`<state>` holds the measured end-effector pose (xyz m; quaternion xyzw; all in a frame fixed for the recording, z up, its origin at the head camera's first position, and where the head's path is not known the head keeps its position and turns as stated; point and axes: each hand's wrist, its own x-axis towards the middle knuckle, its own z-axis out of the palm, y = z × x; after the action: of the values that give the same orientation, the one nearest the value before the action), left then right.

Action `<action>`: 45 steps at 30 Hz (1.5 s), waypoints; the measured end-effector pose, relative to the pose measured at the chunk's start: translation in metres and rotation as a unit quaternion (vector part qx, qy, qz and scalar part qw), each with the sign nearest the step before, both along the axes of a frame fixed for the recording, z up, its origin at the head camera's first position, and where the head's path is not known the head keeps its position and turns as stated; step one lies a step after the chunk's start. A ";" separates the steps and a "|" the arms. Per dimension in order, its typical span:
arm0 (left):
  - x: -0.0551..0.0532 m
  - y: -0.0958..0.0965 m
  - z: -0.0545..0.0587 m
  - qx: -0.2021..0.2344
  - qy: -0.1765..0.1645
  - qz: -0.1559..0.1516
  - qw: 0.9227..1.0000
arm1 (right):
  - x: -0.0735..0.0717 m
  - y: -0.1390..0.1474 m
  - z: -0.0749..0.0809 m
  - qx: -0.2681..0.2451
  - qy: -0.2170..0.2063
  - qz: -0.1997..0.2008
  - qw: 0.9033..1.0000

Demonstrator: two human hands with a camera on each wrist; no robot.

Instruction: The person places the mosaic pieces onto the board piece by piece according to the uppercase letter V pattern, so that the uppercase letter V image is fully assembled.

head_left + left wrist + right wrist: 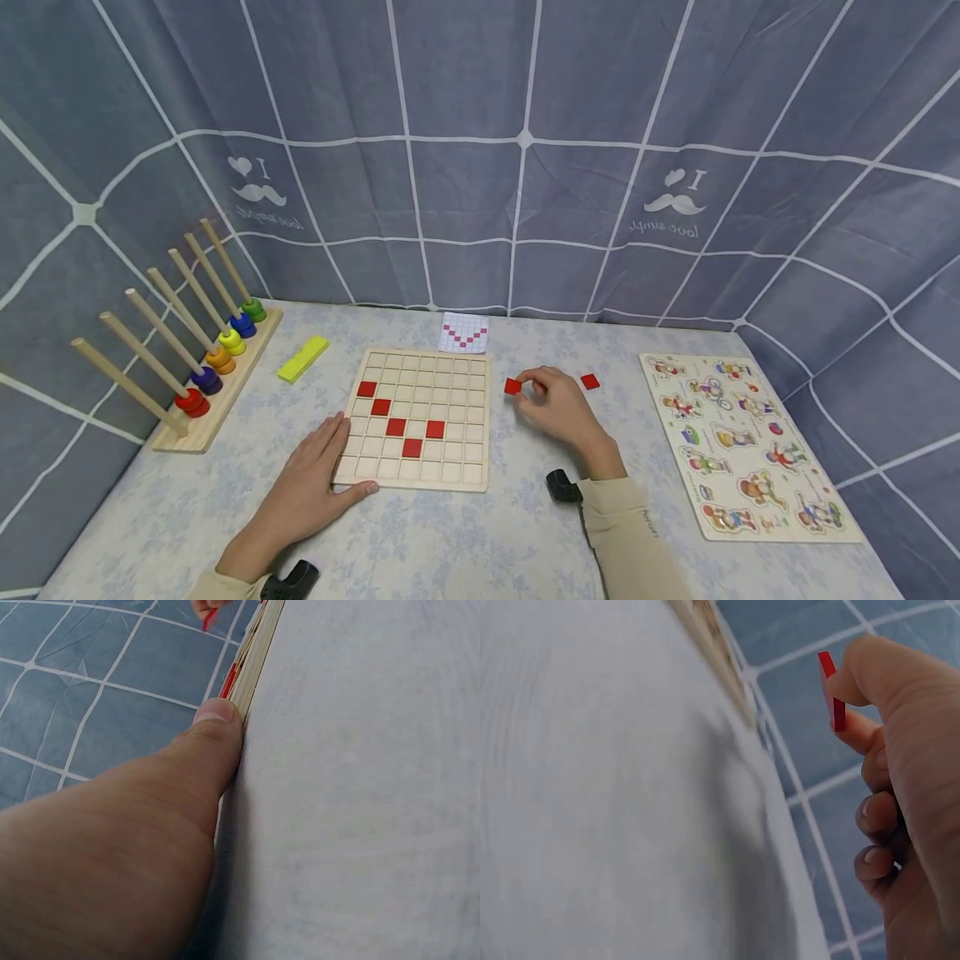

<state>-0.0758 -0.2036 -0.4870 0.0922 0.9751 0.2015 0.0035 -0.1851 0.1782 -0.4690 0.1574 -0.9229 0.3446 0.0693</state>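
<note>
A square wooden grid board (450, 475) lies on the table with several red square tiles (412, 448) set in its cells, forming a slanting line that turns upward at the right. My left hand (307, 487) rests on the board's left edge, fingers straight, the thumb at the near edge. To the right of the board, my right hand (558, 406) pinches a red tile (832, 691) between thumb and finger, raised above the table. Another red tile (590, 382) lies on the table just beyond that hand. Behind the board, a small pattern card (463, 333) shows a V of pink squares.
A wooden peg stand (217, 408) with coloured rings is at the left, beside a yellow block (303, 359). On the right lies a picture puzzle board (720, 450). A grey checked curtain (465, 192) hangs behind the table (450, 550).
</note>
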 end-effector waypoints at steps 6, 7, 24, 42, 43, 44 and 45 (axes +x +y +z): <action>0.001 0.000 0.001 0.001 -0.002 -0.001 1.000 | 0.006 -0.022 0.010 -0.007 -0.025 0.031 0.999; 0.001 0.000 0.001 0.001 -0.002 -0.001 1.000 | 0.007 -0.025 0.011 -0.005 -0.024 0.036 0.999; 0.001 0.001 0.002 0.002 0.004 -0.006 1.000 | 0.013 -0.065 0.002 0.032 -0.027 0.084 0.996; 0.001 0.000 0.001 0.000 0.006 -0.006 1.000 | 0.013 -0.077 0.001 0.085 -0.032 0.104 0.990; 0.001 0.000 0.001 0.001 0.007 -0.006 1.000 | 0.013 -0.078 0.001 0.085 -0.032 0.103 0.991; 0.000 0.000 0.002 0.002 0.008 -0.007 1.000 | 0.013 -0.078 0.001 0.085 -0.031 0.103 0.991; 0.000 0.000 0.002 0.002 0.008 -0.008 1.000 | 0.013 -0.078 0.001 0.085 -0.030 0.102 0.991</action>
<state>-0.0757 -0.2038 -0.4850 0.1017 0.9739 0.2031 -0.0033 -0.1722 0.1006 -0.4675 0.2454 -0.9298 0.2743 -0.0073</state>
